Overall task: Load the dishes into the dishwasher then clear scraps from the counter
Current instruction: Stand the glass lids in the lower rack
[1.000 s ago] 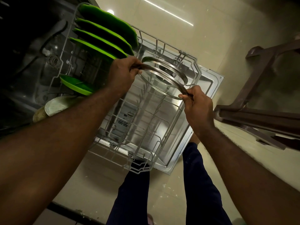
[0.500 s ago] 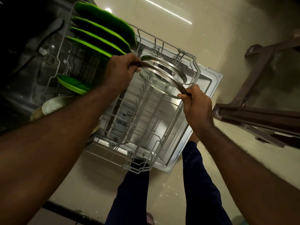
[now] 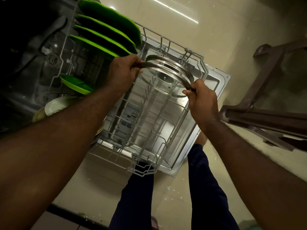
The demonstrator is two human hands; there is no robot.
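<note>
Two glass lids with steel rims [image 3: 167, 70] are held together on edge over the far right part of the dishwasher's wire rack [image 3: 149, 123]. My left hand [image 3: 122, 73] grips their rims on the left and my right hand [image 3: 201, 98] grips them on the right. Several green plates [image 3: 106, 34] stand upright in the rack's far left rows. A green bowl [image 3: 76, 83] sits lower in the rack, near the dark tub. The rack is pulled out over the open steel door [image 3: 214, 90].
A pale plate and a yellowish dish [image 3: 53, 107] lie at the left by the tub opening. A brown plastic chair [image 3: 265, 103] stands close on the right. My legs [image 3: 204, 188] stand on the tiled floor [image 3: 191, 30] in front of the door.
The lids and both hands have shifted very slightly; the grip is the same. The view has tipped a little.
</note>
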